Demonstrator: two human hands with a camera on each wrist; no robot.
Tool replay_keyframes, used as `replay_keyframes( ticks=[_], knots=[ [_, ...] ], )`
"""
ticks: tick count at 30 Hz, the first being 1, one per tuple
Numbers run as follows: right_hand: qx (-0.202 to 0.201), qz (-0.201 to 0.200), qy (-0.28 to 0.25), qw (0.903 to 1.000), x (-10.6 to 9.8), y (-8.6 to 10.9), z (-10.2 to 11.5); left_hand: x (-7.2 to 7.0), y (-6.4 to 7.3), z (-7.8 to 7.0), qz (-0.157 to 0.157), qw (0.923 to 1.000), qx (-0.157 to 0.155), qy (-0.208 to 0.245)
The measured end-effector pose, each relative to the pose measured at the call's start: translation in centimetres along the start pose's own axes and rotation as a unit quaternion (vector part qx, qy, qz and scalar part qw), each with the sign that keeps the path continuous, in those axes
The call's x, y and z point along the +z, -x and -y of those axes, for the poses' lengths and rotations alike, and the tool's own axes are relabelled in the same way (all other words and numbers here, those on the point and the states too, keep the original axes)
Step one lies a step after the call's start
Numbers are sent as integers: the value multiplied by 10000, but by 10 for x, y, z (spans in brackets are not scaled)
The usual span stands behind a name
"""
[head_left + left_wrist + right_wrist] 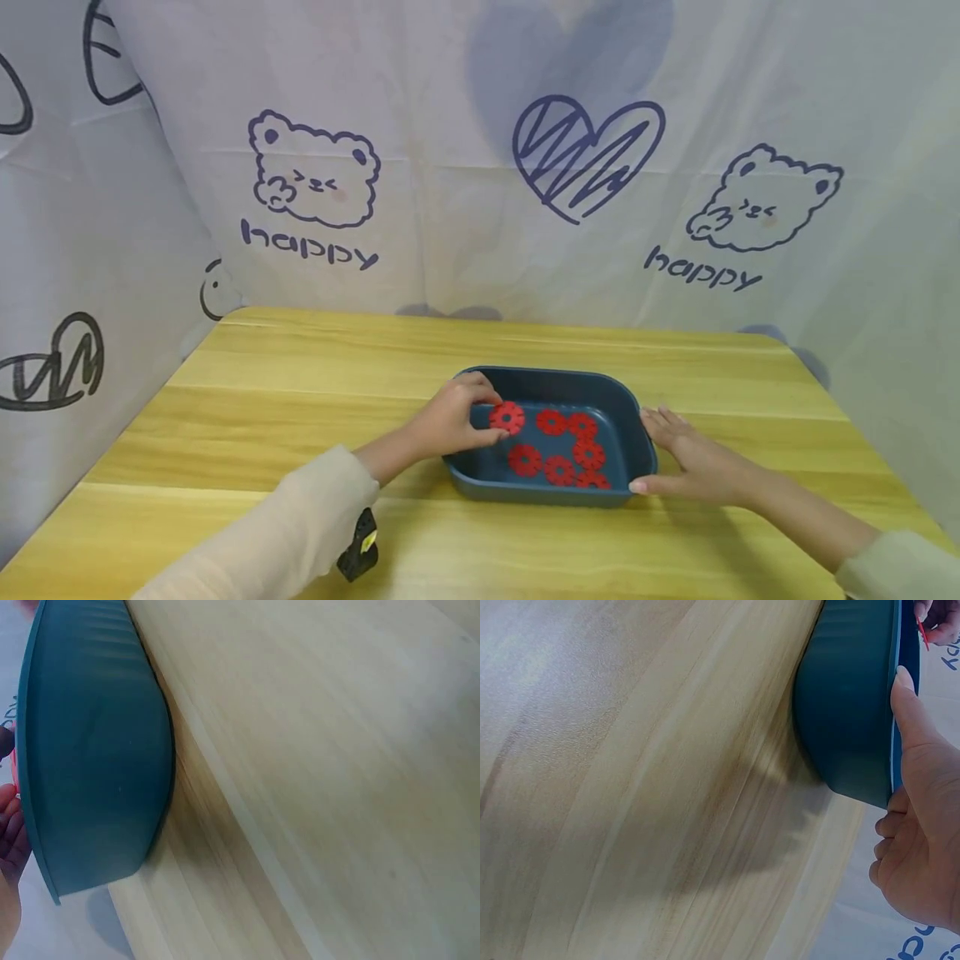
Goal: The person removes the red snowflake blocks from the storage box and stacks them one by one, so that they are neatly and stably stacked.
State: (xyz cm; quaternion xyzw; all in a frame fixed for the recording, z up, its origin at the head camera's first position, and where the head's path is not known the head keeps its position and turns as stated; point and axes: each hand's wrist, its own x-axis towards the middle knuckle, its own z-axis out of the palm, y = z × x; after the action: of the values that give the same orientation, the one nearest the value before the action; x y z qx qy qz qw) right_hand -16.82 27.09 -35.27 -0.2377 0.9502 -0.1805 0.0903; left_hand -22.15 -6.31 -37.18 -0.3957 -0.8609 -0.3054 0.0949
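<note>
Inside a dark blue-green rectangular basin (540, 493), several red notched plastic discs (559, 470) with centre holes lie flat on the bottom. My left hand (452, 417) reaches over the basin's left end and pinches one red notched disc (507, 418) between thumb and fingers, held above the floor of the basin. At the other end, my right hand (697, 462) rests against the outer wall, its thumb at the near corner of the rim. In the right wrist view that thumb lies on the basin's (847, 705) edge, with the fingers below it.
The basin stands on a wood-grain table (285, 392). A small black object with a yellow mark (360, 546) shows by the left sleeve. Behind and to the left hangs a white cloth (450, 208) with printed bears and hearts.
</note>
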Motion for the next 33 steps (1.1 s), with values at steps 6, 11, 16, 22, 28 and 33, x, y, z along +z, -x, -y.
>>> replay_keyframes(
  ticks=[6,11,16,22,28,33],
  knots=[
    [-15,0,47,10000,-1,0,0,-10,4,3,62,9999,46,-137],
    [-46,48,55,10000,-3,0,1,-19,10,7,88,9996,153,-208],
    [-80,48,70,9999,-3,-1,0,-26,18,13,75,9994,265,-212],
    [-47,35,50,10000,-3,0,0,-31,29,21,-128,9997,160,-90],
    [57,53,16,10000,-3,1,0,-34,43,29,-373,9993,-83,34],
    [34,80,33,10000,-3,0,0,-39,55,32,-582,9976,-358,115]
  ],
)
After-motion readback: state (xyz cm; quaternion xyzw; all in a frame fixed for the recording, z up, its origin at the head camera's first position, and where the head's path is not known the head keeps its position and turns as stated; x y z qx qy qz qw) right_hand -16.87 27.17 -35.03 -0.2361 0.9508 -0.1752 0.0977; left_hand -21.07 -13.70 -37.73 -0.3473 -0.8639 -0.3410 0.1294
